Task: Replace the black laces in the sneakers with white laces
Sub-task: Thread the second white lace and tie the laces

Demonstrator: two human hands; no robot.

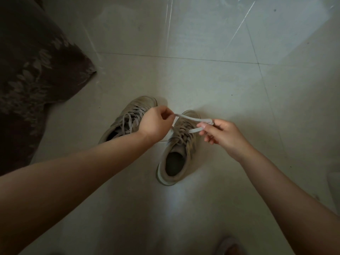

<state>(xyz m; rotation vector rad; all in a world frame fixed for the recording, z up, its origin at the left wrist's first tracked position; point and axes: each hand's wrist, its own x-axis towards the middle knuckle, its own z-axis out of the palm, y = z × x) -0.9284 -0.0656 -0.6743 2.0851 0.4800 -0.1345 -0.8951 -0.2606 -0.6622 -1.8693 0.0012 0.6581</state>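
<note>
Head view: a white lace (187, 117) is stretched between both hands above the right sneaker (176, 150), which stands on the tiled floor (211, 80). One end is pinched by the curled left hand (156, 124); the loop is pinched by the right hand (219, 134). The left sneaker (128, 118) stands just beside, laced.

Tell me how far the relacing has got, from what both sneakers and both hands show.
Looks done: the left sneaker is laced through with a pale lace, ends loose. In hand: the left hand and right hand each pinch the white lace over the right sneaker, already threaded. Left: apparently tying off. No black laces are visible.
</note>
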